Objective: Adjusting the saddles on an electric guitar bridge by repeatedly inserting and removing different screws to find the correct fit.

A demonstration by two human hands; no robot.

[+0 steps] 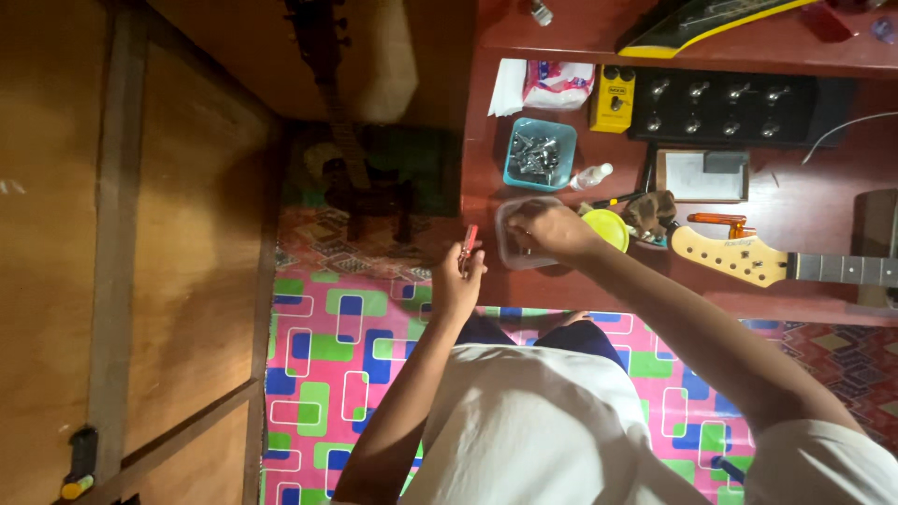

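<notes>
You are looking down over your own pale shirt [524, 421] at a red-brown table [692, 281], with a bright patterned mat [327, 365] of pink, green and blue squares spread on the floor beneath you. On the table's right lies a pale guitar neck [748, 257] with its headstock towards you, and beyond it a black strip of tuning machines [720, 105] runs along the far side. A yellow effects pedal [612, 98] stands just left of that strip, beside a plastic packet [552, 84]. Nearer you sits a teal tray [540, 152] full of small metal parts.

Your right hand [552, 229] reaches across into a clear plastic container [513, 251] at the table's edge, fingers curled downwards inside it; you cannot tell from here whether they pinch anything. A yellow round lid [610, 227] lies just beside that hand, touching the wrist line in this view.

Your left hand [458, 281] hovers just off the table's edge, left of the clear container, with its fingers closed around a small red-handled tool [467, 248] that points up and away from you. The tool is near the container but apart from it.
</notes>
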